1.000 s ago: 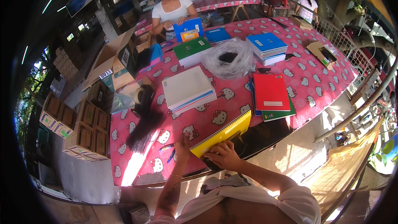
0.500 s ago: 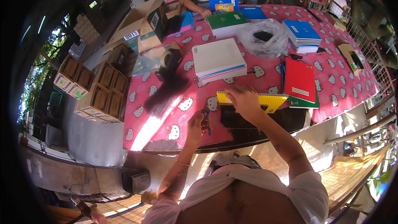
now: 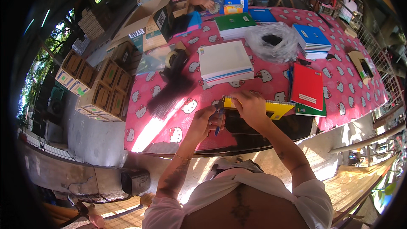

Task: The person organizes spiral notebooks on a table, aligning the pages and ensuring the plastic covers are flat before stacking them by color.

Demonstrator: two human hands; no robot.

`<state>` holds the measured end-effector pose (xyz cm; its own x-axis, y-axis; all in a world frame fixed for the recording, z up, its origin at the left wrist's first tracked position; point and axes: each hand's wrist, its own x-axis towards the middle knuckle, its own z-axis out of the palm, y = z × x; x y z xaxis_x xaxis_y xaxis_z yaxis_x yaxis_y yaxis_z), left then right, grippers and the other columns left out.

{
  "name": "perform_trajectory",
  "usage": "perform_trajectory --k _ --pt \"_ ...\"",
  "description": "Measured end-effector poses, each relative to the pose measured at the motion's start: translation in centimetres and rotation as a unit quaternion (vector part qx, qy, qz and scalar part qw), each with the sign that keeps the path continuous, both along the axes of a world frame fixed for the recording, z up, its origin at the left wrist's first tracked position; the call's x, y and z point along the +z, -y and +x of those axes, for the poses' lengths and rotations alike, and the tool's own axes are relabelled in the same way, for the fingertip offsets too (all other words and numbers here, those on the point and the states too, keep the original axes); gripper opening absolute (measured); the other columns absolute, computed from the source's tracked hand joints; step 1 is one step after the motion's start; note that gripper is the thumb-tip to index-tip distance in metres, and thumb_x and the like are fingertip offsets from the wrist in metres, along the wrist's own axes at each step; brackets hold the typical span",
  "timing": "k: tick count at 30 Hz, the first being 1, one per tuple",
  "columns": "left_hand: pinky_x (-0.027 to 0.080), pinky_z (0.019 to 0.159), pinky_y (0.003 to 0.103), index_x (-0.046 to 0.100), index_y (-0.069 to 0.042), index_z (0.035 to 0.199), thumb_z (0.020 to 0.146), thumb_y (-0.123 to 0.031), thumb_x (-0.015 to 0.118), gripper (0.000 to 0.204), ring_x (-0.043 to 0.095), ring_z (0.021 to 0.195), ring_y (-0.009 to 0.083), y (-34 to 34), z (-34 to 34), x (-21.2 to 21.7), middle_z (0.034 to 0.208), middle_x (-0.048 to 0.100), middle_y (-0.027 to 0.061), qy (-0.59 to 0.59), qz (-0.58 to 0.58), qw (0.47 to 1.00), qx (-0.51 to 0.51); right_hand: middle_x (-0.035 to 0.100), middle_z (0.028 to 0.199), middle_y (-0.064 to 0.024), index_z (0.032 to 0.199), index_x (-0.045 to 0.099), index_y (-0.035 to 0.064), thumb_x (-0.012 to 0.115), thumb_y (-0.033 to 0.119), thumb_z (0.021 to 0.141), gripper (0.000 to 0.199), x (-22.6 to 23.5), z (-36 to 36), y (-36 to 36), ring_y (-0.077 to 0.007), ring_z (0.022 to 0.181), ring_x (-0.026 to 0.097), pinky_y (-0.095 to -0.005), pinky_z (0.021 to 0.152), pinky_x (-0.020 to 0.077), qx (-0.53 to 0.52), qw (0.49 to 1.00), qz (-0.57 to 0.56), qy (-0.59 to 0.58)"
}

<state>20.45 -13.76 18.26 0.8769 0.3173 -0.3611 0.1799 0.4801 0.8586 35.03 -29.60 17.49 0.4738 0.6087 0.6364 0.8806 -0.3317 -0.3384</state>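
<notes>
yellow spiral notebook (image 3: 271, 108) at the near edge of the pink cartoon tablecloth (image 3: 169, 101), right hand (image 3: 251, 107) fingers curled over its left end, left hand (image 3: 205, 120) closed around a blue pen (image 3: 218, 119) just beside it, white notebook stack (image 3: 224, 61) farther back

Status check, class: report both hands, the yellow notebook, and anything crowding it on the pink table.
Left hand holds a blue pen. Right hand pressed on the yellow spiral notebook at the table's near edge. Red notebook lies close beside, not blocking.

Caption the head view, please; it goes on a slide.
Right hand holds a yellow spiral notebook on a pink table; left hand grips a blue pen.
</notes>
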Motion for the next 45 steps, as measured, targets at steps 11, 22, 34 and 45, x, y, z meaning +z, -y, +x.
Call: perform_trajectory --k 11,22,34,45 --pt "0.049 0.091 0.048 0.069 -0.008 0.119 0.079 -0.017 0.076 0.041 0.06 0.107 0.0374 -6.2 -4.5 -13.6 0.115 0.063 0.0183 -0.016 0.734 0.675 -0.073 0.072 0.092 -0.0174 0.11 0.071 0.0085 0.074 0.019 0.087 0.026 4.2 6.4 12.7 -0.0383 0.079 0.069 -0.0428 0.066 0.0545 -0.103 0.988 0.061 -0.099" --pt "0.051 0.095 0.049 0.067 -0.006 0.115 0.09 -0.016 0.069 0.027 0.059 0.115 0.0399 -9.5 19.5 -8.4 0.121 0.063 0.0178 0.218 0.844 0.489 0.031 0.05 0.143 -0.0257 0.146 0.044 0.0047 0.072 0.023 0.089 0.066 -3.2 18.0 21.6 -0.0447 0.127 0.052 -0.0483 0.102 0.0455 -0.325 0.94 0.036 -0.1" --pt "0.055 0.077 0.042 0.072 -0.01 0.106 0.085 -0.015 0.074 0.021 0.068 0.086 0.0293 -11.0 22.8 -8.6 0.092 0.069 0.0089 0.198 0.779 0.59 -0.07 0.071 0.11 -0.0093 0.126 0.064 0.0178 0.075 0.017 0.082 0.046 -5.6 4.0 9.4 -0.0339 0.095 0.069 -0.0452 0.082 0.0564 0.018 0.974 -0.111 -0.196" --pt "0.053 0.078 0.044 0.07 -0.011 0.102 0.092 -0.021 0.065 0.015 0.068 0.088 0.0311 -14.0 24.1 -8.1 0.092 0.068 0.0101 0.12 0.747 0.651 -0.067 0.07 0.117 -0.008 0.129 0.063 0.0212 0.075 0.022 0.083 0.048 -5.5 4.0 8.7 -0.0326 0.104 0.067 -0.0452 0.083 0.0565 0.03 0.961 -0.135 -0.24"
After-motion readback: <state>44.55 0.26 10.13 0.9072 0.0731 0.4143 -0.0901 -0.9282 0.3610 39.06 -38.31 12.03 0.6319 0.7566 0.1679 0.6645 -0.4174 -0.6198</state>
